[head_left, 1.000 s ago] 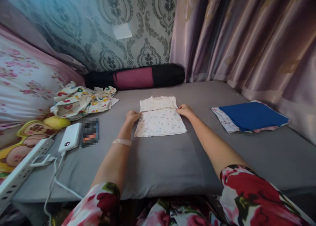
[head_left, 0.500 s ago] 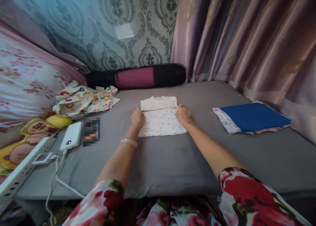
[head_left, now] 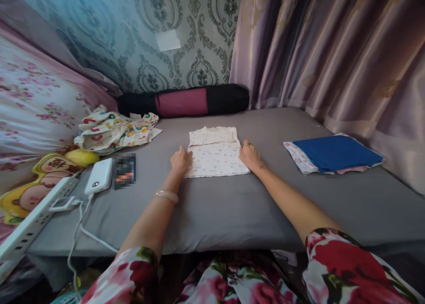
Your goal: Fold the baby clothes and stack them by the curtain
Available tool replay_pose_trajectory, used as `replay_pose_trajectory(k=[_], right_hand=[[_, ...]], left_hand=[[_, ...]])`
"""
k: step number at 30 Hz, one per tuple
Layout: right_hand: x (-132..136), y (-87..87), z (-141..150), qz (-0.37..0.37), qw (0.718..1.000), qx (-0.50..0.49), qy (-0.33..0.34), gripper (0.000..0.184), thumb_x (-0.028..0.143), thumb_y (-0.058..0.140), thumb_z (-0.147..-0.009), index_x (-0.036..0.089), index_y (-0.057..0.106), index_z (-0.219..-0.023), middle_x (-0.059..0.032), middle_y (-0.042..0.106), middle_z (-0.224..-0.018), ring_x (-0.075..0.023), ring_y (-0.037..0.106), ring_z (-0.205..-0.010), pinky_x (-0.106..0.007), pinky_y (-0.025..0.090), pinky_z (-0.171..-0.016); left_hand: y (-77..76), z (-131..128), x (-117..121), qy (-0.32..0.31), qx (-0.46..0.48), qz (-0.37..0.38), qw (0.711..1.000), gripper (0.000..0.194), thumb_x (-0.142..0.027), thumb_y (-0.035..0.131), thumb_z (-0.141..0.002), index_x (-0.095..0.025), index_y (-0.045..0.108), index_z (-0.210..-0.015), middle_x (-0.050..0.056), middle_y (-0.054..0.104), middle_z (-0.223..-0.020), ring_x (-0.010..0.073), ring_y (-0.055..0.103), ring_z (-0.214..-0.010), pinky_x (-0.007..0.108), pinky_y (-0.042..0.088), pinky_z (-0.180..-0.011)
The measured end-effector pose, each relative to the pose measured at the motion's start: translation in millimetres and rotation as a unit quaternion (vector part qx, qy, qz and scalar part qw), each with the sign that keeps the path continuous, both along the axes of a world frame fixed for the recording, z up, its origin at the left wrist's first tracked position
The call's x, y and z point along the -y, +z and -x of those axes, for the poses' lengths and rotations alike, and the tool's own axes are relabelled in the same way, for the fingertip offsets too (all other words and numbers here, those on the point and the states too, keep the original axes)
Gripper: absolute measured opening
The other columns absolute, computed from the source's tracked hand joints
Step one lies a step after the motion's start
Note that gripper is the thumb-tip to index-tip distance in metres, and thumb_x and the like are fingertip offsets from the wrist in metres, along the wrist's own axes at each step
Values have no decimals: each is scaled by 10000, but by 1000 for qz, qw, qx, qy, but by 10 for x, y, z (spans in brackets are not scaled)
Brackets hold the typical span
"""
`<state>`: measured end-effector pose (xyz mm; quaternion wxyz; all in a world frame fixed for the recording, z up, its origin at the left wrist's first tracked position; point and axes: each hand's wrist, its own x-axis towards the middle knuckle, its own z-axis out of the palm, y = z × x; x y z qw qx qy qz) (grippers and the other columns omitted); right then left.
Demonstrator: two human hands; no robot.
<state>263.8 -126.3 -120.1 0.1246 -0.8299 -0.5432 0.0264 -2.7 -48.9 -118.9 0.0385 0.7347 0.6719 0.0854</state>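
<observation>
A white garment [head_left: 215, 160] with a small print lies flat on the grey sheet, its far part folded over toward me in a band. At its left edge is my left hand [head_left: 181, 160], closed, with curled fingers gripping the cloth. My right hand [head_left: 250, 156] pinches the opposite edge just below the fold. The undersides of both hands' fingertips are hidden. To the right rests a stack of folded clothes [head_left: 337, 153] with a blue piece on top. A crumpled colourful-print garment [head_left: 116, 130] sits at the far left.
A long black and maroon bag [head_left: 186, 102] lies along the wall. On the left are a white power bank [head_left: 98, 175], a blurred dark item [head_left: 124, 171], a power strip [head_left: 40, 220] with cables, and a yellow cartoon cushion [head_left: 29, 193]. Curtains [head_left: 318, 51] hang at right.
Both hands have shifted slightly outward along the garment's side edges. The garment's folded band lies a little flatter. The camera view has moved slightly.
</observation>
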Motion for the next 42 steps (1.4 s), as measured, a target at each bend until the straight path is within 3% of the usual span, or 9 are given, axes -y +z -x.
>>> replay_pose_trajectory(k=[9,15,20,25,29,34,39,42], right_hand=[[560,47,138,57,997,26,55,258,279,361,-980,146,487,-1162,-188,649,-1061,-296,648,-969,-365,444,-800],[769,33,89,40,995,-8,87,291,277,411,-954,154,489,-1206,-157,656,-1063,-269,642,-919,-325,428,-758],[786,-47,-83,-15,985,-60,160,246,236,430,-943,206,560,-1149,-69,648,-1011,-184,602,-886,-255,409,-782],[793,-38,-151,-18,972,-70,225,251,232,413,-945,191,661,-942,-62,615,-932,-166,584,-902,-237,402,-831],[818,-15,-157,1,971,-71,229,239,178,516,-841,167,635,-1047,-87,597,-1063,-168,591,-911,-232,407,-846],[793,-51,-193,13,970,-76,231,428,96,522,-741,143,541,-1166,-109,536,-1153,-166,590,-867,-245,427,-799],[681,-57,-181,-56,977,-82,187,263,113,499,-792,171,564,-1040,-83,550,-1060,-183,564,-934,-267,417,-852],[617,-44,-170,-68,978,-89,176,181,135,497,-812,183,589,-960,-61,563,-964,-176,560,-858,-266,421,-815]], left_hand=[[47,171,378,-22,-10,35,999,453,-419,429,-917,-114,452,-1250,210,661,-1103,338,630,-1051,383,478,-804],[47,321,579,-61,31,46,997,495,-372,446,-914,-108,397,-1330,157,689,-1030,294,635,-1031,350,474,-812],[-23,468,561,-124,108,50,985,482,-328,466,-887,-191,443,-1348,46,701,-857,208,656,-853,295,468,-783],[3,533,509,-154,163,97,970,331,-346,433,-868,-208,681,-1039,19,703,-818,177,641,-804,259,457,-740],[25,586,515,-165,201,121,958,365,-382,485,-811,-164,690,-1019,20,689,-791,167,615,-729,257,453,-678],[3,616,507,-186,184,102,960,474,-179,540,-672,-151,623,-1138,7,641,-802,151,584,-727,243,462,-677],[-28,554,396,-152,143,29,978,251,-223,534,-760,-148,668,-959,53,627,-847,172,584,-782,284,467,-753],[-33,525,351,-193,140,36,970,279,-206,530,-779,-162,664,-1020,52,617,-864,176,585,-805,288,472,-769]])
